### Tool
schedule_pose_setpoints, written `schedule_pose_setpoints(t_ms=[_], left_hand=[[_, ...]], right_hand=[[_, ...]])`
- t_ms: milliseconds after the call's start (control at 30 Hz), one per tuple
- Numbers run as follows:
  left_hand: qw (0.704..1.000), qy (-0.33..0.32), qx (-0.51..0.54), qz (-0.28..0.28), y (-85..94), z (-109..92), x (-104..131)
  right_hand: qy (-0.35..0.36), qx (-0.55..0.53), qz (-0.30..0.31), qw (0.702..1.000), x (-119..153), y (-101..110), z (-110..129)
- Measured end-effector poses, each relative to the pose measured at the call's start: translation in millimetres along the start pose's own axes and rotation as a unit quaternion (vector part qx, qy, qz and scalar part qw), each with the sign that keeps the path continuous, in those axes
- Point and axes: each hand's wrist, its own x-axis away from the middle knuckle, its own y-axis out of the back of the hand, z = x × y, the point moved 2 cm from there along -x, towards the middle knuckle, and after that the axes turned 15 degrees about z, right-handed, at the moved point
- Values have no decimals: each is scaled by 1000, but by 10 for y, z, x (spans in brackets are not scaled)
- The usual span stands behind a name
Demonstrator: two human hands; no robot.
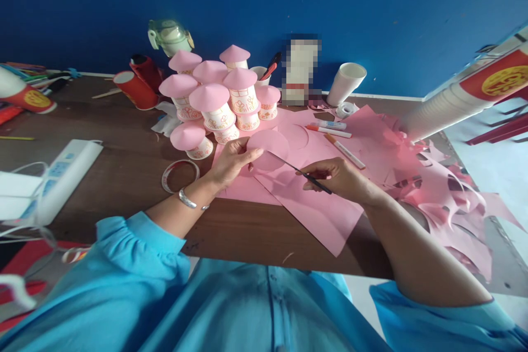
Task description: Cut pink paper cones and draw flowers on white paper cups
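Note:
Between thumb and fingers my left hand (231,164) pinches the left edge of a round pink paper disc (270,143). My right hand (336,179) is closed on dark-handled scissors (307,175), whose thin blade reaches up and left over the disc toward its middle. Beneath both hands lie sheets of pink paper (322,214). Just beyond my left hand stands a cluster of white paper cups with drawn orange and red patterns and pink cone roofs (209,98). Several are stacked two high; one at the front left (200,147) leans.
A tape roll (180,176) and a white power strip (70,176) lie on the left. Markers (344,151), a small white roll (347,110) and a white cup stack (348,82) are behind my right hand. Pink scraps (445,198) and a long cup stack (445,104) sit far right.

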Motion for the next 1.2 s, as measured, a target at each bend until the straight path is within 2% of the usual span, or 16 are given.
schedule_pose_setpoints(t_ms=[800, 967, 1067, 1133, 1200], left_hand=[[1000, 6, 7, 2, -21, -2, 9], [1000, 2, 20, -21, -28, -40, -3], [998, 2, 44, -50, -42, -83, -8], [996, 2, 55, -64, -50, -102, -9], [996, 3, 63, -68, -55, -102, -10]], right_hand=[[-1, 1, 7, 1000, -8, -20, 7], [5, 68, 10, 998, -10, 29, -26], [-6, 194, -32, 980, 35, 134, -46], [-28, 307, -87, 947, 82, 234, -57], [-68, 406, -140, 900, 138, 339, -66]])
